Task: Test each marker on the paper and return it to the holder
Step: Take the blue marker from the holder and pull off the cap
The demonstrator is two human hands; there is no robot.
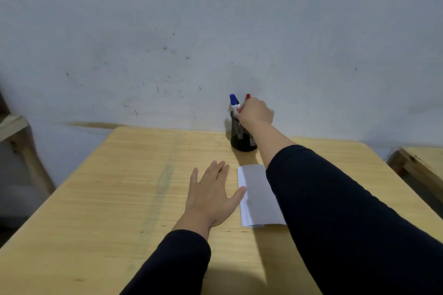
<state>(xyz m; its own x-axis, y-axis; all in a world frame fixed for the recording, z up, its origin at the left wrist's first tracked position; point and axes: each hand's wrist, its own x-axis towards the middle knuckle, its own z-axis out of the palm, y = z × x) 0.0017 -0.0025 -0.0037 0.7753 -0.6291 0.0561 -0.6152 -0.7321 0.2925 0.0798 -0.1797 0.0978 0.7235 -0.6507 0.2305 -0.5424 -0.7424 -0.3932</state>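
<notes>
I am stretching my right hand (255,111) toward the upper middle of the frame, fingers closing around the red marker (247,97) at the top of the black mesh holder (242,137). The blue marker (232,100) is standing in the holder just left of it. My left hand (211,195) is lying flat and spread on the desk (119,187), thumb touching the left edge of the paper (256,195). My right sleeve (347,211) is crossing over the paper's right side, hiding it. A stained wall (167,43) is rising behind the desk.
</notes>
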